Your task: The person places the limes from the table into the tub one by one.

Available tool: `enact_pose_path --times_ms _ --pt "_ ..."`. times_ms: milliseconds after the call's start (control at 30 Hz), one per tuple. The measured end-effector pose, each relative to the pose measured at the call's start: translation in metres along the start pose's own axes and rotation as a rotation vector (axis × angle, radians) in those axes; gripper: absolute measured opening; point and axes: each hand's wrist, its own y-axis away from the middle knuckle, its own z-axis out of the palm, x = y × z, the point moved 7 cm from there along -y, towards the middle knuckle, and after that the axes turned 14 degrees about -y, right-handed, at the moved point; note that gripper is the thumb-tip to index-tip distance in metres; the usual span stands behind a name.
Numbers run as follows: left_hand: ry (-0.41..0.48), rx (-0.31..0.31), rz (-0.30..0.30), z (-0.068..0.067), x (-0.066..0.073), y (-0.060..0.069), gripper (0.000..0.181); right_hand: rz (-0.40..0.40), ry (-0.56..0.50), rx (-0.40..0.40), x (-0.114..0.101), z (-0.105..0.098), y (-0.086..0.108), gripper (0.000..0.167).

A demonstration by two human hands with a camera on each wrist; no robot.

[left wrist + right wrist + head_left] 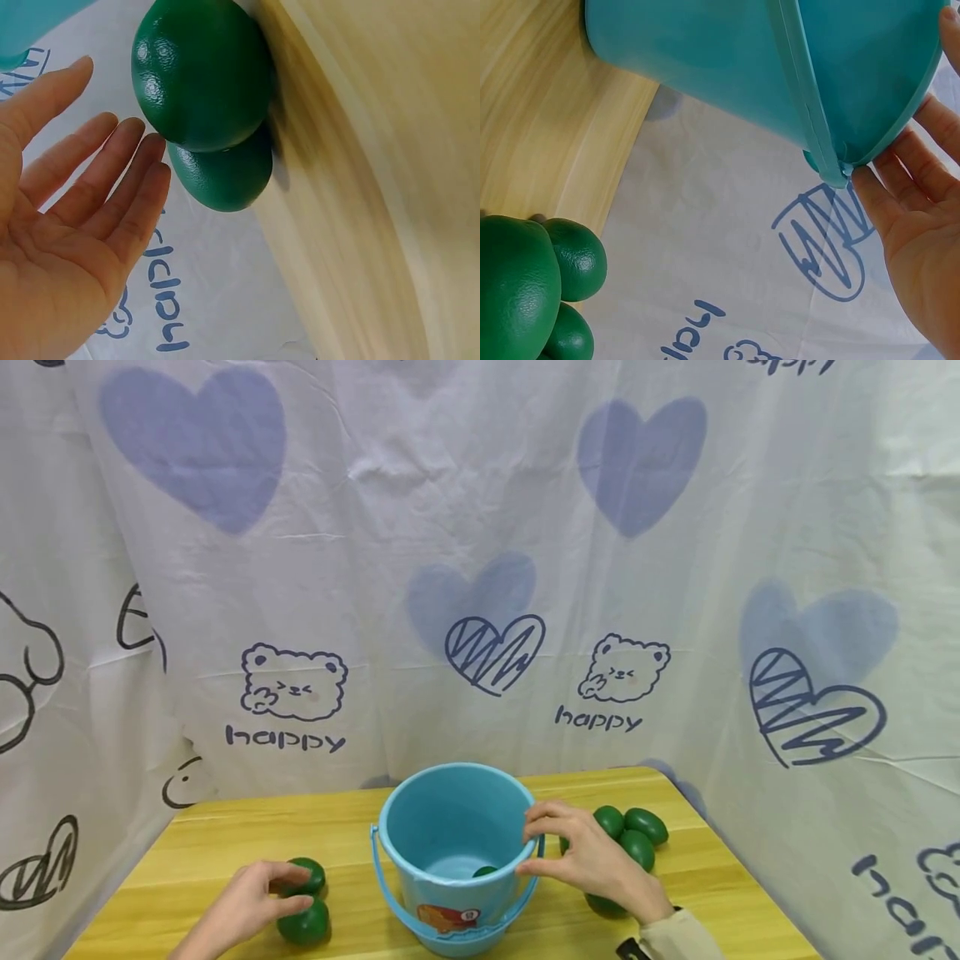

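Bucket [491, 902] upright on the tabletop [705, 868], mouth up, long axis vertical; at its three-o'clock rim, the right hand [576, 853] spreads loosely, uncurled; the left hand [251, 897], relaxed and unladen, beside two green fruits [306, 923] at eight o'clock.

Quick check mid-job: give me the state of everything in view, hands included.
Bucket: upright, open-topped
Bucket handle: lowered on the near side
Green oval inside the bucket: partly hidden
Left pair of green ovals: lying on the table
Right group of green ovals: on the table, partly hidden
Left hand: thumb and fingers apart, close to the left pair
Right hand: touching the bucket
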Motion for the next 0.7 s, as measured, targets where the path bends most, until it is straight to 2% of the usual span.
enact_pose_path --times_ms 200,433,533,700 --pt "-0.021 -0.008 -0.009 0.005 -0.005 0.001 0.05 0.001 0.005 -0.002 0.001 0.0 0.001 0.025" --pt "-0.061 -0.035 0.04 0.007 -0.006 0.0 0.046 -0.005 -0.001 0.002 0.0 -0.001 0.0 0.026" --pt "-0.089 -0.059 0.03 0.01 -0.009 0.0 0.046 -0.011 0.0 0.0 0.0 0.0 0.0 0.026" --pt "-0.083 -0.124 0.005 0.016 -0.013 0.0 0.051 -0.007 0.0 -0.003 0.0 0.001 0.0 0.025"
